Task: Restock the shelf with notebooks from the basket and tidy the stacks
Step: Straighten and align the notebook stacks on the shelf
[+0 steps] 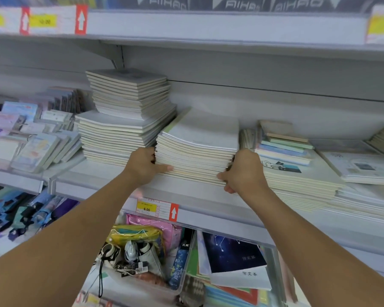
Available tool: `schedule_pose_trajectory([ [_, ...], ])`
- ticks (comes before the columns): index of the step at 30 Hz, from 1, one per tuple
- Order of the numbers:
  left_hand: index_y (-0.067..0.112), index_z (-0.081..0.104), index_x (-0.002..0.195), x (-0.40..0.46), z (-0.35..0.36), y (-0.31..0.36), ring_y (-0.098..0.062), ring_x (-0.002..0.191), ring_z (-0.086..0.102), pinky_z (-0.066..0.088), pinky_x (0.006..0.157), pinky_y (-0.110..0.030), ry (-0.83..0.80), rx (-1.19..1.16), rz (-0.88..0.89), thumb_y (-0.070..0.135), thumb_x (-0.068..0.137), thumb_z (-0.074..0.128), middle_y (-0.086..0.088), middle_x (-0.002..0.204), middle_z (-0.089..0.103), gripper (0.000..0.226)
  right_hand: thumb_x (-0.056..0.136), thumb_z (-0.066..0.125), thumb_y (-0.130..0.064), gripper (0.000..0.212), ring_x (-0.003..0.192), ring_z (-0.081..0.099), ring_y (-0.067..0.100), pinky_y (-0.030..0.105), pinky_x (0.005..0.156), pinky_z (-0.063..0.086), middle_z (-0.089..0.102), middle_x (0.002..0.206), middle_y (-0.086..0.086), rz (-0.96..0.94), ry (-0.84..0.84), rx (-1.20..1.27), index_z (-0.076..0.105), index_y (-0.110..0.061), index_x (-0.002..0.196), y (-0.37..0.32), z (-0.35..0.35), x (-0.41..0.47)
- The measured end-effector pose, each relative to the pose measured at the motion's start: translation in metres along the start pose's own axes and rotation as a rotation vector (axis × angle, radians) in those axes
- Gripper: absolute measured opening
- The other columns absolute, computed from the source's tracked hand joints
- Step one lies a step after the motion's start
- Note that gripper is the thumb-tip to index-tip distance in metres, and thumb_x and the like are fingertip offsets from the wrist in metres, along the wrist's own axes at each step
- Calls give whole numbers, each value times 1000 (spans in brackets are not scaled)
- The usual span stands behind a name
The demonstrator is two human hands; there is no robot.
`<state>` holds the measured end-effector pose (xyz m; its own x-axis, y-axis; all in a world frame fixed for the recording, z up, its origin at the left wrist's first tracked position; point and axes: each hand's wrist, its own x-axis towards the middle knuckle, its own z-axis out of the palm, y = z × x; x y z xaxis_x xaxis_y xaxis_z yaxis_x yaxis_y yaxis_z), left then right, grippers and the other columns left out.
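Landmark: yellow price tag (147,208) reading 6.00.
Red arrow label (173,212): touching the tag's right end.
Pink pouch (162,226): just below the tag.
Yellow pouch (140,234): below the tag, overlapping the pink pouch.
Clear bin (182,282): below the tag, holding a blue starred tube (179,265).
Dark starry booklet (235,253): below and right of the tag.
Folded umbrellas (24,213): far left of the tag.
Upper red arrow label (81,19): high above, left of the tag.
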<state>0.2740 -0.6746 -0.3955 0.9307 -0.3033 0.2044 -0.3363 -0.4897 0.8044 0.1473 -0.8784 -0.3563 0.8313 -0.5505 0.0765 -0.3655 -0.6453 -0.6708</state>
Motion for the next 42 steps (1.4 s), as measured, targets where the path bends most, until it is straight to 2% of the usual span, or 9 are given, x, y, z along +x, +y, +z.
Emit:
schedule_pose_trajectory([
  [5,8,69,95,-1,8,-5,-23,90,69,55,85,-42,78,150,40,35,69,85,-7,94,75,40,84,72,0,13,81,70,32,39,69,60,66,91,14,-167,163,-230,61,-8,86,3,12,2],
  [9,8,61,105,-9,7,9,-24,98,66,53,87,-39,55,94,4,30,71,85,-5,105,70,47,80,78,-2,23,78,71,29,34,64,58,66,84,13,-80,58,-93,56,-6,77,3,1,-4],
  [13,12,22,147,-15,10,47,-26,136,39,39,107,-37,46,-230,-112,40,69,86,-6,147,40,105,73,87,-10,36,48,65,15,29,45,55,67,79,10,-104,-17,251,52,-10,81,-16,-42,-11],
  [16,24,2,149,-12,22,62,-22,142,20,28,114,-36,123,-254,-45,39,62,90,-3,154,15,125,56,95,-36,72,92,65,21,28,71,51,64,106,3,-177,-74,-66,56,-11,110,-25,-41,3],
  [19,20,4,149,-7,32,61,-21,141,20,25,112,-33,211,-181,-43,37,54,93,-2,153,14,131,56,95,-39,75,101,63,27,28,75,48,66,114,8,-160,-112,-120,62,-9,117,-20,-28,19],
  [27,15,11,146,-5,38,53,-22,137,28,29,115,-38,240,-117,-7,51,57,87,-6,149,25,123,62,94,-22,42,95,68,19,32,84,55,73,105,3,-117,-132,256,68,-13,94,-8,-27,25],
  [32,18,20,144,-1,39,63,-26,132,35,32,110,-41,316,-289,-128,62,90,49,-7,145,32,75,62,66,-81,102,139,43,23,45,116,31,50,147,-5,96,-345,922,43,-28,147,-19,-10,23],
  [35,7,16,145,1,42,66,-31,131,37,33,106,-39,363,-210,-120,49,99,39,-15,144,34,66,87,44,-75,89,150,22,25,47,121,17,24,162,-3,165,-294,828,19,-27,158,-29,-9,29],
  [42,2,28,141,-2,46,69,-26,130,38,31,102,-31,485,-275,-62,42,100,42,-13,140,39,59,84,52,-73,68,115,63,24,43,101,49,66,128,1,209,-210,1018,57,-27,134,-18,-3,38],
])
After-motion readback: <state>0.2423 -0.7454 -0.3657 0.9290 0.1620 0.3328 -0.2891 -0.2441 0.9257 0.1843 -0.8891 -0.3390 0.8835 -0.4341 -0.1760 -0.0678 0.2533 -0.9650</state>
